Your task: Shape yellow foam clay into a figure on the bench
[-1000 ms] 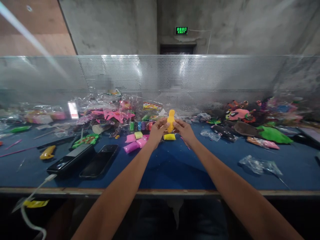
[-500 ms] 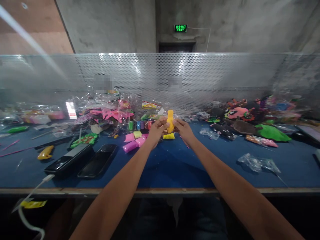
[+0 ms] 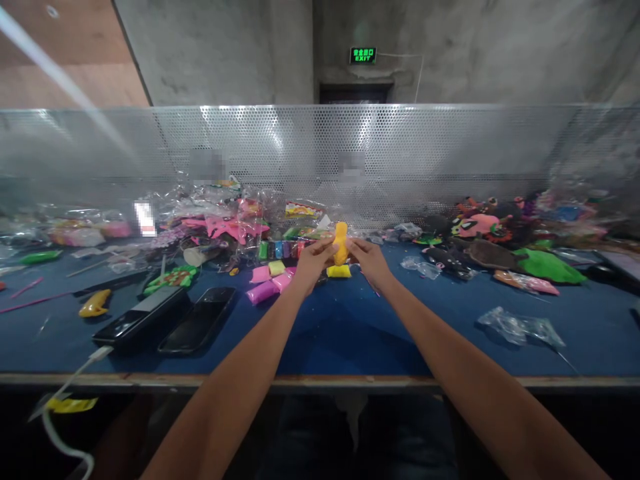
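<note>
A yellow piece of modelling clay (image 3: pixel 341 241), long with a rounded top and a narrower neck, is held upright above the table. My left hand (image 3: pixel 316 259) pinches it from the left and my right hand (image 3: pixel 368 260) from the right, fingertips closed on its lower part. Below it on the blue tabletop lies a small yellow packet (image 3: pixel 339 271). Just left of my left hand are pink packets (image 3: pixel 261 274), a purple packet (image 3: pixel 263 292) and a row of small coloured pieces (image 3: pixel 278 250).
A black phone (image 3: pixel 199 321) and a black device with a white cable (image 3: pixel 143 317) lie at the front left. Crumpled clear plastic (image 3: pixel 520 327) is at the right. Clay figures (image 3: pixel 480 225) and plastic bags stand along the perforated metal screen (image 3: pixel 280 140).
The yellow clay stays between both hands, its top leaning slightly differently. The whole view has shifted a little; nothing else has visibly moved.
</note>
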`<state>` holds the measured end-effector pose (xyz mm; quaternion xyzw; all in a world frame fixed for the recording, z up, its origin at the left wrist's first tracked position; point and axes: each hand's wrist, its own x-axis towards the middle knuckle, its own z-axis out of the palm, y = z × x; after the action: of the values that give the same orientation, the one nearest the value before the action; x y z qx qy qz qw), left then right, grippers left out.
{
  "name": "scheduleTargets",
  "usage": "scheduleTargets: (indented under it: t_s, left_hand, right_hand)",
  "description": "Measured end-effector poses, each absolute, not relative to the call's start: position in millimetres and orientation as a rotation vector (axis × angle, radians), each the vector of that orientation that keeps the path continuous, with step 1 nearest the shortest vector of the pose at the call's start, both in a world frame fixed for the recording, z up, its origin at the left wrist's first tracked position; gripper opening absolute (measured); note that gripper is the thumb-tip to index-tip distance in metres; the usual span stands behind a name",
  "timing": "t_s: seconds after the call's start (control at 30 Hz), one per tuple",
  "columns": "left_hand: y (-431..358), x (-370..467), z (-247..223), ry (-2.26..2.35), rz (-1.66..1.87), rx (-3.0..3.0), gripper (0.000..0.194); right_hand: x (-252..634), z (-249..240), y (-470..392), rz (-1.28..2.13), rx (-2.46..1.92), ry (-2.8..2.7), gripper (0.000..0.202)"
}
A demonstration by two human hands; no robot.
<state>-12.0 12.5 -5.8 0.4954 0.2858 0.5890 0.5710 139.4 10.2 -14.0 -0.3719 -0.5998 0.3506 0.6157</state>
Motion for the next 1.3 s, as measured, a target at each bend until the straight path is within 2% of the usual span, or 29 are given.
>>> scheduleTargets:
  t_s: [0.17, 0.33, 0.47, 0.63, 0.8, 1.1, 1.2, 1.3]
  left_hand:
    - [12.4, -12.0, -3.4, 0.712, 1.447, 1.149, 0.031]
    - [14.2, -14.0, -3.0, 0.784, 1.454, 1.16, 0.028]
    - [14.4, -13.0, -5.0, 0.787, 1.424, 1.201, 0.033]
    - [11.9, -12.5, -6.0, 0.683, 1.362, 1.202, 0.036]
    - [10.8, -15.0, -5.6, 0.658, 1.311, 1.232, 0.04]
    - [8.0, -13.4, -4.6, 0.645, 1.307, 1.246, 0.047]
    - [9.2, -12.2, -3.8, 0.633, 1.335, 1.165, 0.038]
    - [10.4, -12.7, -1.4, 0.543, 1.371, 1.006, 0.023]
  right_hand:
    - [139.0, -15.6, 13.3, 0.712, -0.87, -1.398, 0.042]
    - [138.9, -15.2, 13.2, 0.662, -0.907, -1.371, 0.041]
    - [138.8, -13.9, 12.3, 0.671, -0.894, -1.341, 0.04]
    - [137.8, -13.9, 12.6, 0.807, -0.86, -1.297, 0.049]
    - [138.6, -13.6, 11.5, 0.878, -0.859, -1.344, 0.046]
    - [139.3, -13.6, 11.7, 0.847, -0.861, -1.399, 0.052]
    - [138.8, -14.8, 13.0, 0.826, -0.888, -1.414, 0.058]
    - [137.9, -14.9, 12.2, 0.676, -0.927, -1.477, 0.053]
